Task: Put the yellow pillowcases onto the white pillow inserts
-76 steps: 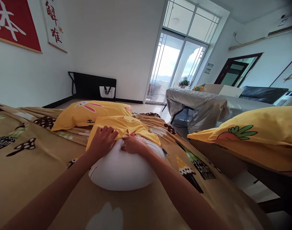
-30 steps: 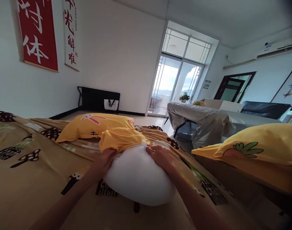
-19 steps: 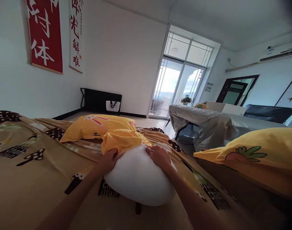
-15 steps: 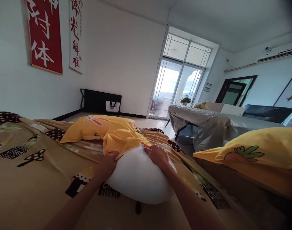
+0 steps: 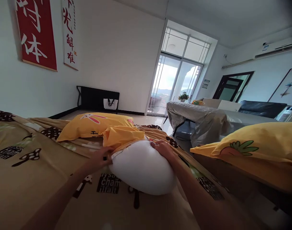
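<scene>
My white pillow (image 5: 143,169) lay plump and bare on a tan blanket (image 5: 52,153) printed with brown mushrooms and lettering, not far in from the blanket's right edge. My left hand (image 5: 102,158) was at the pillow's left corner, thumb and fingers apart, fingertips against the hem of a yellow pillowcase (image 5: 124,135); I could not tell whether they pinched the cloth. My right hand (image 5: 165,150) gripped the pillow's far right side, fingers bent over it. The case lay crumpled just beyond, its mouth along the pillow's far side; how much was inside was hidden.

Behind the case, near the blanket's far edge, rested a yellow rabbit-print pillow (image 5: 76,127). Past the right edge was another yellow pillow with a carrot print (image 5: 270,140).

Farther off, a plastic-covered table (image 5: 203,118) stood at right. At left, a white tote bag (image 5: 110,104) with black handles sat before low black furniture (image 5: 90,95). Beyond were a potted plant (image 5: 183,96) and tall glass doors (image 5: 169,80).
</scene>
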The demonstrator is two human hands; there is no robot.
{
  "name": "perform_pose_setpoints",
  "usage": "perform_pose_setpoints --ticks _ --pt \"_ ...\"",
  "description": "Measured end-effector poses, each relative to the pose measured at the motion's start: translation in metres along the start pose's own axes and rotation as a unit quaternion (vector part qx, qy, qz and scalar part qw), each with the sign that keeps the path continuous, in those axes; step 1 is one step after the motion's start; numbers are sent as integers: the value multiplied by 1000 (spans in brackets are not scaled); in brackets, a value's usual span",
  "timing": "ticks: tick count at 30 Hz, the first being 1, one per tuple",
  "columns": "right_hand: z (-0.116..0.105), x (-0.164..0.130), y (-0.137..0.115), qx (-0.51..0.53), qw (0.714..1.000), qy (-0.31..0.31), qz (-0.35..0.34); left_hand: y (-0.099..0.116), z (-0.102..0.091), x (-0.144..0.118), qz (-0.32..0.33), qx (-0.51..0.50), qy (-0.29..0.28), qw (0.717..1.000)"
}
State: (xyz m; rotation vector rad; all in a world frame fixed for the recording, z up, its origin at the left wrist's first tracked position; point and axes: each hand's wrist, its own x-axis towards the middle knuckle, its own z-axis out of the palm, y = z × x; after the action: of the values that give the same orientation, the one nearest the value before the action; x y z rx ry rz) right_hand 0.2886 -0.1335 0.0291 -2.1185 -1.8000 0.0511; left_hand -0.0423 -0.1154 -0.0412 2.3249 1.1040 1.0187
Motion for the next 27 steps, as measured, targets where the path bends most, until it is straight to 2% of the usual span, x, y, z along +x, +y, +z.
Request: perform_pose_setpoints --ticks 5,8,12,15,17,19,22,24,27 --pt "1 -9 -7 -7 1000 -1 6 21 31 15 -56 114 57 990" --pt "2 -12 -10 -20 1000 4 12 34 57 23 -88 126 141 978" --pt "3 -9 -11 -31 999 14 37 41 86 39 -163 118 270 941" --pt "5 -3 -7 -36 997 18 61 48 96 53 -204 106 324 918" --pt "5 1 -1 -38 996 14 74 55 94 57 -205 75 340 915" --pt "6 5 5 -37 996 8 82 62 82 56 -185 -4 307 934" --pt "6 5 9 -25 996 7 83 68 56 50 -145 -131 196 961" --pt "5 3 7 -23 996 10 88 72 42 47 -141 -148 142 969" --pt "4 -2 0 -27 995 9 99 78 33 50 -159 -94 106 977"
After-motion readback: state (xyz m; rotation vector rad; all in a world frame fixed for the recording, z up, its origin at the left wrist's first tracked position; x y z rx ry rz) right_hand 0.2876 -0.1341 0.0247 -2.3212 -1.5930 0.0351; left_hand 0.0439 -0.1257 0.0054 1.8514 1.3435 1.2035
